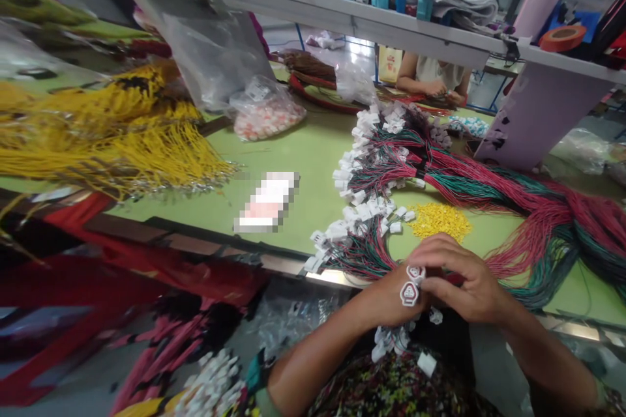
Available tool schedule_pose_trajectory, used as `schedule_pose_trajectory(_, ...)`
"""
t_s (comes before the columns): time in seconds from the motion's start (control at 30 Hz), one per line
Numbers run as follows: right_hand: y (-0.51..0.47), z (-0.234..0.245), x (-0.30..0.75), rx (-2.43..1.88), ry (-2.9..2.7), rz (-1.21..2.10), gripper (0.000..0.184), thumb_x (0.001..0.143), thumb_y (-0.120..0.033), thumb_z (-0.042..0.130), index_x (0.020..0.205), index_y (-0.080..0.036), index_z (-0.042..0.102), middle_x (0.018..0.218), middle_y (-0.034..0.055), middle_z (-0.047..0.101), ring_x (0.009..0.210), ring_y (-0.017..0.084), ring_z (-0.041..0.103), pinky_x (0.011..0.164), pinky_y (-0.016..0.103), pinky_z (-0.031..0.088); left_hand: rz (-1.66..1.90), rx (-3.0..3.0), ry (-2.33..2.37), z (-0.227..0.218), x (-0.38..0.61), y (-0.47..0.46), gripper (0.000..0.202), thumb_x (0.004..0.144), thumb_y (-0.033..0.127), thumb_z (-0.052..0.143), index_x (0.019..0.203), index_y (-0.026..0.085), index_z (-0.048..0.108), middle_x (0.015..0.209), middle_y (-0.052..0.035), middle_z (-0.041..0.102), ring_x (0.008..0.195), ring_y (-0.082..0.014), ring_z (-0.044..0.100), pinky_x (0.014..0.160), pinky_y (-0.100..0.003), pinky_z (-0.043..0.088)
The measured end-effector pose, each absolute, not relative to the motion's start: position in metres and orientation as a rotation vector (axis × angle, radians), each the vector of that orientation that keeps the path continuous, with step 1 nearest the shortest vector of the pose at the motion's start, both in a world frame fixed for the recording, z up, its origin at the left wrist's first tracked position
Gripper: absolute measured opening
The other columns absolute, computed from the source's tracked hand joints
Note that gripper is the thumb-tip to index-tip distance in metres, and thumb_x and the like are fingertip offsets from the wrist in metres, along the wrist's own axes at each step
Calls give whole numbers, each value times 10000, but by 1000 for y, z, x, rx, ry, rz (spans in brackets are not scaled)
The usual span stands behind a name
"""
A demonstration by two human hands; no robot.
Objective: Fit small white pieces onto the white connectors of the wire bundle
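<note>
White connectors [409, 294], faceted: right hand [462, 280] pinches the upper one, fingers nearly closed. Left hand [397, 293]: fingers hidden, grip indeterminable. Beyond fingers, yellow granular pieces [440, 221], heaped.

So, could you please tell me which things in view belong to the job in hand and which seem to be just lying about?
Likely in the job:
white connectors at the left hand and right hand
red-and-green wire bundles
small yellow pieces nearby

Apparently just lying about:
yellow cable bundles
plastic bag of orange-and-white pieces
orange tape roll
</note>
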State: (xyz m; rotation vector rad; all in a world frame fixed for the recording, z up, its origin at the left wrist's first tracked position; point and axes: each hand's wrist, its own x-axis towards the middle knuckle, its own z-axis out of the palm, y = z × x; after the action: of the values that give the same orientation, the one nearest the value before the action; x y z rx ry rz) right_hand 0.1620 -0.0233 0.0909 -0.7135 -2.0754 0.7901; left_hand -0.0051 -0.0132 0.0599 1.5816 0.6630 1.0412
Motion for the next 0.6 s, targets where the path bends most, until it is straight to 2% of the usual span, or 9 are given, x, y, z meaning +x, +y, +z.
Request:
schedule_pose_trajectory(0.1, -18, 82, 163, -734, -1957, 820, 167, 927, -185, 675, 1053, -281, 728, 996, 42, 726, 946, 194, 685, 858, 369, 576, 925, 1582, 712, 54, -7, -17, 91, 774, 184, 659, 853, 186, 704, 670, -2, 620, 576, -150, 541, 526, -255, 458)
schedule_pose_trajectory(0.17, -20, 71, 170, -845, -1818, 776, 137, 895, -174, 716, 991, -268, 738, 986, 53, 714, 944, 198, 690, 821, 344, 587, 1003, 1462, 835, 47, -8, -20, 172, 779, 226, 726, 940, 186, 680, 675, 20, 614, 560, -130, 527, 516, -239, 443)
schedule_pose_trajectory(0.23, -26, 59, 178, -906, -1770, 723, 141, 878, -157, 738, 962, -270, 748, 973, 50, 713, 921, 191, 699, 795, 316, 590, 1162, 1360, 901, 39, -8, -25, 276, 734, 246, 812, 964, 187, 670, 755, 1, 672, 619, -134, 595, 582, -249, 497)
schedule_pose_trajectory(0.33, -41, 45, 185, -929, -1829, 678, 188, 896, -139, 719, 1011, -280, 761, 984, 49, 726, 900, 181, 714, 787, 297, 594, 1238, 1409, 858, 29, -8, -33, 211, 755, 235, 820, 925, 182, 707, 825, -46, 733, 711, -156, 682, 679, -278, 554)
schedule_pose_trajectory(0.5, -59, 32, 185, -966, -1851, 618, 233, 934, -143, 670, 1107, -280, 745, 1041, 61, 736, 937, 186, 721, 814, 292, 593, 1133, 1413, 843, 14, -4, -41, 259, 754, 273, 828, 975, 164, 749, 754, -67, 768, 587, -141, 670, 540, -236, 524)
schedule_pose_trajectory(0.6, -48, 28, 189, -1079, -1778, 703, 168, 984, -194, 598, 1071, -252, 730, 968, 50, 736, 823, 167, 719, 734, 270, 587, 1091, 1250, 908, 8, -4, -41, 263, 750, 309, 812, 957, 157, 759, 659, -42, 752, 511, -119, 626, 489, -211, 478)
